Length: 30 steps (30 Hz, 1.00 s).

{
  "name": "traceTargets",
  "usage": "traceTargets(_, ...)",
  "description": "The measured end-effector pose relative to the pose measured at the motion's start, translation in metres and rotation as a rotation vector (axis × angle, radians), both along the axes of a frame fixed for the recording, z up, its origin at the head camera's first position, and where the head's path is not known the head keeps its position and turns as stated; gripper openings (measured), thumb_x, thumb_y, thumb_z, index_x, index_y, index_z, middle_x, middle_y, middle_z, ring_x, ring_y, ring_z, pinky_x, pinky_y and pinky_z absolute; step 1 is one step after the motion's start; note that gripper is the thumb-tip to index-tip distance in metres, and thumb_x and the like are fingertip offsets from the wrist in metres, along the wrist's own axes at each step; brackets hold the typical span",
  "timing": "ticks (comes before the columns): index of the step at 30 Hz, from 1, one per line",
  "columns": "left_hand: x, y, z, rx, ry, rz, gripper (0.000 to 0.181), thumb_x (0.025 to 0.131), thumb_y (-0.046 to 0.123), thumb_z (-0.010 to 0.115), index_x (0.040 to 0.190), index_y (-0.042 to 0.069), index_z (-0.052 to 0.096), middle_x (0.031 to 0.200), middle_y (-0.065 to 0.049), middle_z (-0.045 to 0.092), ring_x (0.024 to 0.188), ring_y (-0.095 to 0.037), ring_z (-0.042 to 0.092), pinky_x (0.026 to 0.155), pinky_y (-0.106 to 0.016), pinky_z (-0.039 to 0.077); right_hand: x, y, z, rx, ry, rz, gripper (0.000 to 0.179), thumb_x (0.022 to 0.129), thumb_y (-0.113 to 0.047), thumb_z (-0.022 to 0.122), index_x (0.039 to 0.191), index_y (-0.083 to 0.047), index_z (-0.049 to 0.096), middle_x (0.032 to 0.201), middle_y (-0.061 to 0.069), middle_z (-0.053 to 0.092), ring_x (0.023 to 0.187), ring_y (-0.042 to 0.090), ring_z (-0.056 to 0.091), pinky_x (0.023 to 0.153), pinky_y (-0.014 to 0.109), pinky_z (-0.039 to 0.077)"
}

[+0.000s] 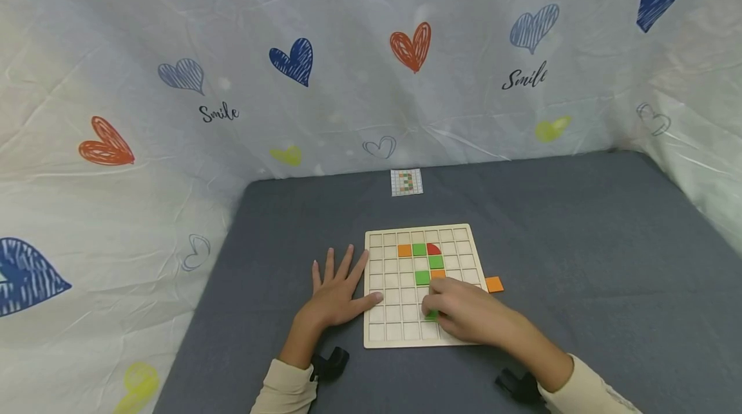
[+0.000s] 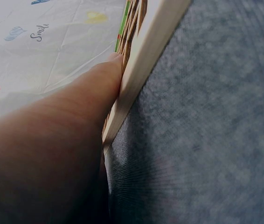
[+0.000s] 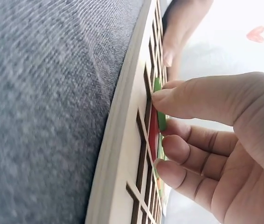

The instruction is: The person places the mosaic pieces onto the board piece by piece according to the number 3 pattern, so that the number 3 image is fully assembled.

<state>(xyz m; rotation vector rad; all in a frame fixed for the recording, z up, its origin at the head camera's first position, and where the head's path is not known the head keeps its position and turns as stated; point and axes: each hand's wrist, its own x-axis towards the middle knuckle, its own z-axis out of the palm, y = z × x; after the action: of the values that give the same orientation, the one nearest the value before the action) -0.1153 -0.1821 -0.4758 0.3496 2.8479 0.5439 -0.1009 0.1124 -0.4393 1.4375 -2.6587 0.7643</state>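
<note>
A wooden grid board lies on the cloth-covered table. My left hand is spread flat at its left side, thumb resting on the board's edge. My right hand is over the lower right of the grid and pinches a green square tile between thumb and fingers, the tile tilted against the grid. A red piece sits in the grid just beside that tile. Farther up the grid are an orange tile, green tiles and a red quarter-round tile. My right hand partly covers another orange tile.
A loose orange tile is on the cloth, against the board's right edge. Beyond the board lies a small pattern card showing a coloured grid. A white curtain printed with hearts hangs behind the grey table.
</note>
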Motion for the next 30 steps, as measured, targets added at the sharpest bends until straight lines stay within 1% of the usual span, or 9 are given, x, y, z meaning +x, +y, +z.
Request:
traceTargets(4, 0.001, 0.001, 0.003, 0.007, -0.009, 0.001, 0.094, 0.089, 0.077, 0.048, 0.162, 0.032, 0.009, 0.167, -0.002, -0.003, 0.149, -0.036, -0.02, 0.109, -0.062, -0.021, -0.001, -0.003, 0.001, -0.006, 0.006, 0.011, 0.028, 0.078, 0.009, 0.067, 0.084, -0.018, 0.073, 0.084, -0.007, 0.057, 0.076, 0.006, 0.051, 0.062, 0.022, 0.046)
traceTargets(10, 0.001, 0.001, 0.003, 0.007, -0.006, 0.0, 0.094, 0.089, 0.077, 0.047, 0.163, 0.031, 0.01, 0.167, -0.002, -0.003, 0.149, -0.035, -0.02, 0.109, -0.061, -0.022, -0.002, -0.007, 0.002, 0.0, 0.028, 0.024, 0.024, 0.078, 0.007, 0.073, 0.081, -0.017, 0.073, 0.082, -0.009, 0.058, 0.076, 0.007, 0.054, 0.067, 0.025, 0.049)
traceTargets(14, 0.001, 0.0, 0.002, 0.003, -0.013, 0.001, 0.094, 0.089, 0.078, 0.046, 0.162, 0.033, 0.009, 0.167, -0.001, -0.004, 0.149, -0.034, -0.021, 0.109, -0.06, -0.023, -0.002, -0.008, 0.001, 0.017, 0.033, 0.027, 0.022, 0.078, 0.006, 0.075, 0.079, -0.016, 0.072, 0.082, -0.01, 0.058, 0.076, 0.008, 0.052, 0.067, 0.026, 0.049)
traceTargets(19, 0.0, -0.001, 0.001, -0.001, -0.022, 0.0, 0.094, 0.089, 0.079, 0.045, 0.162, 0.033, 0.007, 0.167, 0.0, -0.006, 0.148, -0.034, -0.023, 0.109, -0.06, -0.023, -0.002, -0.008, 0.001, 0.024, 0.056, 0.035, 0.022, 0.08, 0.005, 0.073, 0.078, -0.016, 0.07, 0.082, -0.008, 0.058, 0.075, 0.009, 0.05, 0.067, 0.025, 0.047)
traceTargets(24, 0.0, -0.002, 0.0, 0.003, -0.017, -0.006, 0.095, 0.089, 0.078, 0.046, 0.162, 0.033, 0.007, 0.167, -0.001, -0.006, 0.148, -0.034, -0.023, 0.109, -0.061, -0.022, 0.0, -0.003, 0.0, -0.015, 0.097, 0.053, 0.019, 0.08, 0.004, 0.075, 0.082, -0.015, 0.071, 0.084, -0.008, 0.061, 0.078, 0.009, 0.055, 0.071, 0.026, 0.05)
traceTargets(30, 0.0, -0.002, -0.001, 0.002, -0.012, -0.009, 0.094, 0.089, 0.078, 0.046, 0.162, 0.033, 0.007, 0.167, -0.001, -0.006, 0.148, -0.034, -0.023, 0.109, -0.061, -0.022, 0.001, 0.009, 0.001, -0.088, 0.093, 0.065, 0.023, 0.08, 0.006, 0.073, 0.086, -0.015, 0.072, 0.086, -0.01, 0.065, 0.083, 0.008, 0.057, 0.076, 0.026, 0.05)
